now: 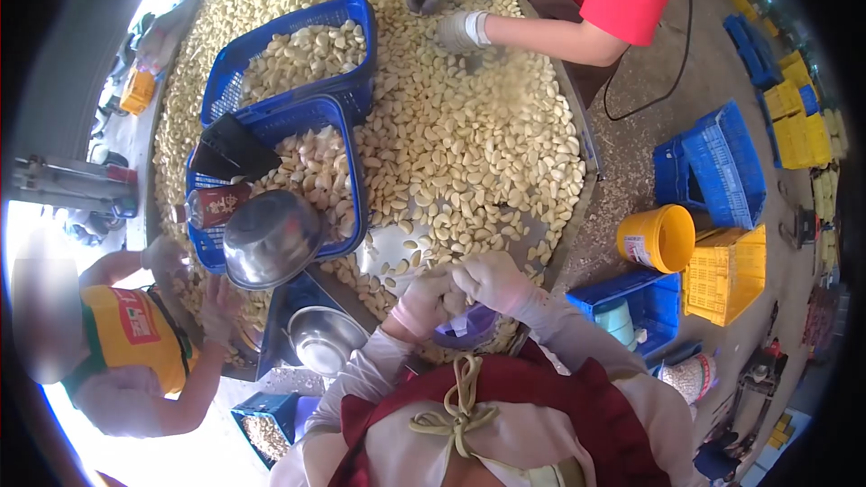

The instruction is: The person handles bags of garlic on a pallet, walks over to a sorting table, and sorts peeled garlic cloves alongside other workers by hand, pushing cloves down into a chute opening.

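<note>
Both of my hands wear thin whitish gloves and meet at the near edge of the work table. My left hand is closed, fingers curled in. Against it, my right hand is closed too, its fingertips pressed toward the left ones. Whatever they pinch is too small or hidden to make out. Just under them sits a purple bowl, partly covered by the hands. Peeled garlic cloves spread thickly over the metal table, which shows bare in front of my left hand.
Two blue baskets hold garlic, with a metal bowl tilted on the nearer one. Another metal bowl stands left of me. Gloved co-workers reach in from the far side and the left. A yellow bucket and crates stand right.
</note>
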`<state>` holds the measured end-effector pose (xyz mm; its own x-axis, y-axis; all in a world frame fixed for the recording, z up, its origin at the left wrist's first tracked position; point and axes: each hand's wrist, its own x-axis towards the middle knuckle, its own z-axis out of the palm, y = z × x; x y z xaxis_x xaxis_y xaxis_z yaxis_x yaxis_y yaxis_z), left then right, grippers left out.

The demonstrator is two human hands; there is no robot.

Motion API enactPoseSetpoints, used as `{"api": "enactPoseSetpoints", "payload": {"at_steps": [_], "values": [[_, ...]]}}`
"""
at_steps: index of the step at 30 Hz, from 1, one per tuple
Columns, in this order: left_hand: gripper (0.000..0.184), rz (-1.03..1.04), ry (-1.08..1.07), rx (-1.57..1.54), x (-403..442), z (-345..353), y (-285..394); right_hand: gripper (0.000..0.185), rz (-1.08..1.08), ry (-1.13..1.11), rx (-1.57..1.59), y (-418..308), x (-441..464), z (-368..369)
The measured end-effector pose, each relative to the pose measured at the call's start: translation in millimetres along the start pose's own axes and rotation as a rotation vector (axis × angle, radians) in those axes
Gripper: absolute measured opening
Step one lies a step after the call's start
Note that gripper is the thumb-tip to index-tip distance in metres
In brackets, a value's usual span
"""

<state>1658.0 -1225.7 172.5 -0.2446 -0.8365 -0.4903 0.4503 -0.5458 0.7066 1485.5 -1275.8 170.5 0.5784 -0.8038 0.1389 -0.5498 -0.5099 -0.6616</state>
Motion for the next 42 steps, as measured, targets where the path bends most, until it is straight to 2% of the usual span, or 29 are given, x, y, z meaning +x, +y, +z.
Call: {"api": "enactPoseSetpoints", "payload": {"at_steps": [1, 2, 4, 6, 7, 8, 9, 10, 11, 12, 13, 14, 16, 17, 18, 19, 20, 22, 24, 26, 28, 30, 31, 32, 33, 34, 36, 38, 42], "values": [[0.013, -0.199, -0.171, -0.145, 0.0, -9.6, -2.0, 0.024, -0.163, -0.049, 0.041, 3.0, -5.4, -9.7], [0.012, -0.4, -0.342, -0.291, -2.2, -18.6, -6.1, 0.024, -0.162, -0.054, 0.043, 2.7, -12.6, -17.6], [0.014, -0.458, -0.38, -0.154, -4.7, -17.8, 3.9, 0.021, -0.542, -0.281, -0.194, -0.2, -25.0, -35.1], [0.022, -0.551, -0.605, 0.261, 5.1, -31.7, -14.3, 0.015, -0.56, -0.473, -0.209, 0.4, -36.0, -44.7], [0.03, -0.299, -0.779, 0.872, 9.6, -18.5, 10.2, 0.011, -0.374, -0.513, -0.369, 9.4, -25.9, -66.3], [0.029, -0.124, -0.474, 1.458, 0.7, -2.3, 38.4, 0.008, -0.179, -0.549, -0.522, 19.3, -10.7, -85.9], [0.029, -0.023, -0.336, 1.684, 15.3, -7.7, 56.9, 0.008, -0.175, -0.551, -0.525, 26.1, -1.6, -88.2], [0.029, 0.047, -0.175, 1.896, 29.7, -13.1, 75.3, 0.01, -0.1, -0.381, -0.519, 35.6, 7.1, -88.8], [0.035, -0.141, 0.042, 1.655, 57.3, -15.8, 93.1, 0.014, -0.028, -0.209, -0.508, 45.3, 14.4, -86.7], [0.034, 0.227, 0.163, 1.568, 87.6, -29.0, 92.0, 0.018, 0.043, -0.035, -0.493, 53.6, 19.3, -83.0], [0.032, 0.584, 0.275, 1.451, 111.0, -43.2, 83.9, 0.019, 0.098, -0.048, -0.485, 45.2, 23.9, -68.0], [0.032, 0.588, 0.27, 1.453, 124.5, -38.8, 78.8, 0.021, 0.153, -0.06, -0.478, 36.7, 28.9, -53.1], [0.04, 0.728, 0.449, 1.938, 147.6, -14.6, 69.8, 0.012, -0.04, -0.197, -0.58, 48.7, 36.3, 14.3], [0.056, 0.503, 0.295, 1.965, 143.1, -11.6, 67.2, 0.011, -0.061, -0.085, -0.46, 65.9, 38.1, 35.0], [0.056, 0.51, 0.3, 1.961, 135.4, -17.5, 62.4, 0.011, -0.066, -0.083, -0.467, 99.2, 30.3, 62.3], [0.061, 0.531, 0.337, 1.885, 122.4, -31.2, 56.7, 0.011, 0.155, -0.038, 0.144, 134.1, 19.4, 94.4], [0.067, 0.547, 0.365, 1.817, 106.8, -41.7, 47.5, 0.012, 0.063, -0.059, -0.076, 112.2, 28.2, 65.7], [0.075, 0.394, 0.418, 1.635, 73.0, -38.8, 33.3, 0.013, -0.125, -0.04, -0.533, 59.5, 50.0, 0.5], [0.077, 0.212, 0.458, 1.842, 56.1, -8.6, 3.6, 0.015, 0.385, -0.296, -0.029, 41.7, 91.3, -32.2], [0.076, 0.143, 0.159, 1.869, 36.9, 29.3, -5.5, 0.017, 0.662, -0.193, 0.416, 1.9, 152.1, -58.4], [0.074, 0.249, 0.073, 1.841, 30.7, 37.6, -22.3, 0.022, 0.345, -0.008, 0.934, -16.1, 199.4, -72.9], [0.073, 0.36, -0.014, 1.809, 35.3, 28.1, -22.7, 0.022, 0.216, 0.176, 0.768, 4.8, 247.6, -53.3], [0.068, 0.444, 0.115, 1.806, 41.3, 15.9, -17.5, 0.019, 0.13, 0.03, 0.192, 5.4, 255.4, -67.0], [0.064, 0.531, 0.244, 1.797, 48.7, 2.0, -10.2, 0.019, 0.124, 0.033, 0.189, 14.5, 252.7, -61.1], [0.062, 0.47, 0.295, 1.705, 55.4, -13.8, 2.8, 0.023, 0.159, -0.19, -0.197, 34.8, 247.8, -41.9], [0.064, 0.558, 0.408, 1.776, 62.7, -28.7, 11.5, 0.028, 0.193, -0.412, -0.588, 56.3, 240.6, -23.7], [0.066, 0.588, 0.455, 1.712, 74.1, -54.8, 28.0, 0.028, 0.198, -0.261, -0.401, 97.8, 204.9, -1.4], [0.07, 0.537, 0.444, 1.724, 82.1, -67.0, 39.3, 0.024, 0.416, -0.438, -0.267, 86.9, 188.6, -22.9], [0.081, 0.422, 0.437, 1.883, 80.8, -66.2, 18.8, 0.026, 0.426, -0.474, -0.342, 100.5, 170.1, -46.3]]}}
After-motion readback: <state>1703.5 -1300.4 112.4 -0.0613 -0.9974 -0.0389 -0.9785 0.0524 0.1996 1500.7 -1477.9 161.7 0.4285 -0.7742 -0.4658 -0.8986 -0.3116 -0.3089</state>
